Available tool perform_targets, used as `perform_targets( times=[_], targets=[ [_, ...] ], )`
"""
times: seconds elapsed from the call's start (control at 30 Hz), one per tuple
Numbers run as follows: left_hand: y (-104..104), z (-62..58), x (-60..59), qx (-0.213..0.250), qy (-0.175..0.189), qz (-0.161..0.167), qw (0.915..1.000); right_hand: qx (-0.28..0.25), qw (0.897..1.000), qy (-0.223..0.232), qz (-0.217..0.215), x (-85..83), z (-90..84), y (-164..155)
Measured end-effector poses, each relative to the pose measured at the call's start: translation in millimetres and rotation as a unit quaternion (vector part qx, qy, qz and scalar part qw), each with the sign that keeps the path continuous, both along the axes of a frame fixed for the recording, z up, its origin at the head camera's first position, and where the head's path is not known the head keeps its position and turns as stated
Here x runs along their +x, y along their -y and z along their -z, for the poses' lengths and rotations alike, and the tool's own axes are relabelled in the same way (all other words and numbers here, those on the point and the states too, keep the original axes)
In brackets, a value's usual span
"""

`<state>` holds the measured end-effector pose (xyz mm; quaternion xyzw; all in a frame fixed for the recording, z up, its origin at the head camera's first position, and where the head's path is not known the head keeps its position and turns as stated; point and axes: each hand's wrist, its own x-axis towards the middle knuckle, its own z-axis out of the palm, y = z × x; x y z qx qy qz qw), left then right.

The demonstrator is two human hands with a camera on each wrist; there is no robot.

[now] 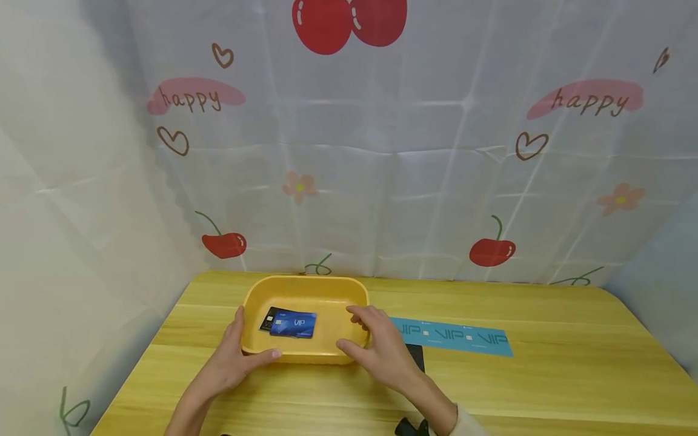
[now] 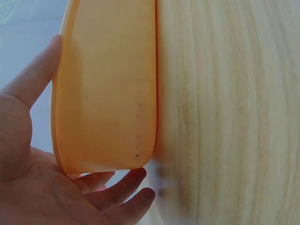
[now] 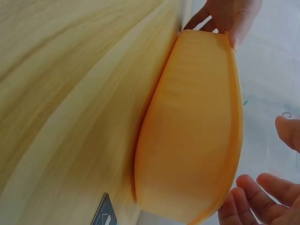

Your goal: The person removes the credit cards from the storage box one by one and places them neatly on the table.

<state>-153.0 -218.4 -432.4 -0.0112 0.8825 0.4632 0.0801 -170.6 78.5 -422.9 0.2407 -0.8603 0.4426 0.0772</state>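
A yellow plastic basin (image 1: 332, 318) stands on the wooden table. Inside it, toward the left, a blue VIP card (image 1: 300, 327) lies partly over a black card (image 1: 268, 318). My left hand (image 1: 231, 360) holds the basin's left end, the thumb on the near rim and the fingers round the end wall, as the left wrist view shows of the basin's side (image 2: 108, 93). At the right end is my right hand (image 1: 384, 351), fingers loosely bent and thumb apart, with nothing held. Its fingertips (image 3: 243, 183) are close to the rim; whether they touch is unclear.
Right of the basin lies a light-blue strip (image 1: 452, 336) printed with VIP cards. A black flat item (image 1: 417, 356) is partly hidden behind the right hand. Near the front edge sits a black object (image 1: 411, 427), cut off by the frame. A printed curtain (image 1: 382, 212) hangs behind the table.
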Motion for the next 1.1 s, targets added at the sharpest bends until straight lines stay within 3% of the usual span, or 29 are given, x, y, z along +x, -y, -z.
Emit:
perform_targets(
  times=[0.37,0.6,1.1],
  targets=[
    [2.3,-0.8,1.5,0.001,-0.001,0.0,1.0,-0.032,0.999,0.004,-0.017,-3.2,-1.7,11.8],
    [1.2,-3.1,0.6,-0.001,-0.001,0.001,1.0,-0.039,0.999,-0.017,-0.016,-8.5,0.3,22.6],
    [0.6,-1.3,0.9,0.005,-0.005,0.003,1.0,-0.074,0.997,0.003,-0.014,-14.0,4.9,39.7]
  ],
)
